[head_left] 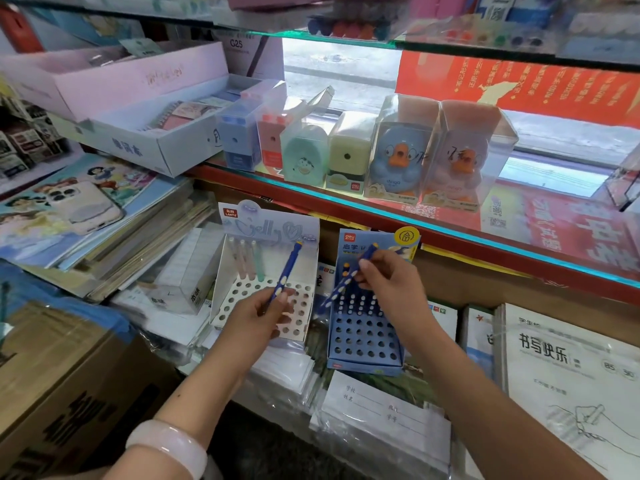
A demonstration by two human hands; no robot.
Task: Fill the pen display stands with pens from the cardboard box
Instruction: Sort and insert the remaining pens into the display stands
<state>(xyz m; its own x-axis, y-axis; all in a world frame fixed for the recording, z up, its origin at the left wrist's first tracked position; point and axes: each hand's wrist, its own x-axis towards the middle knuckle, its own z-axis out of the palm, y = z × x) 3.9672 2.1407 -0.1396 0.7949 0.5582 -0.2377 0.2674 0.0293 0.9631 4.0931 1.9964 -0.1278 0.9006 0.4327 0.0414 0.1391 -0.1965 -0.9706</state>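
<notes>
A person is stocking two pen display stands on a crowded stationery shelf, and the job is looking barely begun. The white stand point(263, 299), at centre frame, is showing three pastel pens point(247, 259) along its back row and mostly bare holes in front. The blue stand point(363, 337), just right of it, is carrying a few pens in its rear rows, with the front rows of holes unfilled.

The left hand point(263, 315), reaching up from the lower left, is pinching a blue pen point(285, 271) low on its barrel, upright and tilted, above the white stand. The right hand point(384, 278) is gripping a second blue pen point(346, 277) mid-barrel, slanting down toward the blue stand's back holes. The cardboard box point(59, 386) is sitting at the lower left edge.
</notes>
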